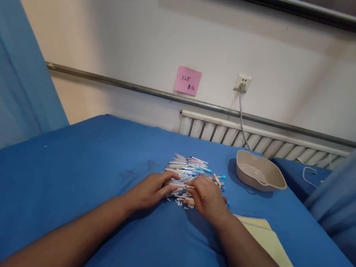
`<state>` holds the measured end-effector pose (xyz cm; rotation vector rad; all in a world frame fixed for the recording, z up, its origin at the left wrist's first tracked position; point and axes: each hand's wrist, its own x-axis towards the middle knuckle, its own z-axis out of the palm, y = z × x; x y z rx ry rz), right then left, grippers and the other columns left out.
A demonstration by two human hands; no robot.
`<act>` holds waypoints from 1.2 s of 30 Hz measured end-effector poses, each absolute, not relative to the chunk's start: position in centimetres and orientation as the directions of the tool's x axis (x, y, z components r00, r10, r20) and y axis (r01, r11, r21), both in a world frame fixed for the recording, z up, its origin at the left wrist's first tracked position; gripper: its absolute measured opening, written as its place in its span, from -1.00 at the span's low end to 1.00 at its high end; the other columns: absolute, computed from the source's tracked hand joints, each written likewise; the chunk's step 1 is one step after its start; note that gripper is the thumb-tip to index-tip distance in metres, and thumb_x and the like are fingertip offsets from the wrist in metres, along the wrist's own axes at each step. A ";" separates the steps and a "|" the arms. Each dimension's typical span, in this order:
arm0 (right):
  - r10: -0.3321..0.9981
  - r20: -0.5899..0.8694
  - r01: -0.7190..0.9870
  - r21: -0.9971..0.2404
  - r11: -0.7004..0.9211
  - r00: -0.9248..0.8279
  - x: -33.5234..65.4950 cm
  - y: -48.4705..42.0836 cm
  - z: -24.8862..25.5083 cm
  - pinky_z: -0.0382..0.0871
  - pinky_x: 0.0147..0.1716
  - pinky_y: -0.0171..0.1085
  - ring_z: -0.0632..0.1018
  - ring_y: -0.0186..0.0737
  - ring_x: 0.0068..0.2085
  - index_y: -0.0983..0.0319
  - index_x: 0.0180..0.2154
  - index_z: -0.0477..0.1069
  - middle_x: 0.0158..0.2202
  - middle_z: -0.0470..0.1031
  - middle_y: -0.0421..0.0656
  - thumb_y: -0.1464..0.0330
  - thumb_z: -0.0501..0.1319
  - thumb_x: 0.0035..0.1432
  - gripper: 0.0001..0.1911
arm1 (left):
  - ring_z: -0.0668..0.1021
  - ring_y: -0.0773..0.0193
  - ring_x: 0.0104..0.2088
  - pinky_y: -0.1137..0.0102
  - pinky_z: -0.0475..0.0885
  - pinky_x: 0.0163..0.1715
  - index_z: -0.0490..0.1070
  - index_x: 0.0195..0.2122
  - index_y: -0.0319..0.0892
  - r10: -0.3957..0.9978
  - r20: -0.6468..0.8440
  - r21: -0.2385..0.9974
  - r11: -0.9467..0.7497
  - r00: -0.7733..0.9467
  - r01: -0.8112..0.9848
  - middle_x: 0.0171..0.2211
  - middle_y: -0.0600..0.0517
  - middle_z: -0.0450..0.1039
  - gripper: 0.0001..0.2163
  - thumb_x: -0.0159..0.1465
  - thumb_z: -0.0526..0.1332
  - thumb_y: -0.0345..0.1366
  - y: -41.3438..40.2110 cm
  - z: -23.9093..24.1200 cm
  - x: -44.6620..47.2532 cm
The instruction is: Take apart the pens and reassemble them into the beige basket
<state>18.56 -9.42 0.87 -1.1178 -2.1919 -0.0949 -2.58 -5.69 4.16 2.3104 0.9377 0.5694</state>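
Observation:
A pile of pens (178,166) in white, blue, pink and orange lies on the blue cloth (69,171). Over its near part, a thin white-and-pink pen (182,186) runs sideways between my two hands. My right hand (210,200) pinches the right end of this pen with bent fingers. At the other end is my left hand (152,189), its thumb and forefinger curled around the pen's tip. Small white bits (179,203) lie at the near edge of the pile. Both hands hide some of the pens.
A beige plastic basin (260,171) stands at the back right. Yellow sheets (268,243) lie under my right forearm. Behind are a white radiator (218,130), a wall rail (122,83) and a plugged-in cable (242,111). Blue curtains (11,66) hang on both sides.

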 end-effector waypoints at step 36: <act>0.757 0.530 0.757 -0.290 0.585 -0.382 19.4 -8.7 0.1 0.23 -0.17 -0.21 0.42 -0.19 -0.24 0.22 -0.26 0.36 -0.34 0.43 -0.12 0.38 0.06 0.22 -0.87 | 0.41 0.32 -0.57 0.47 0.29 -0.45 0.35 -0.13 -0.15 0.778 0.055 0.720 -0.465 0.626 0.515 -0.64 0.13 0.35 -0.66 0.32 -0.13 -0.13 -4.6 3.6 -3.2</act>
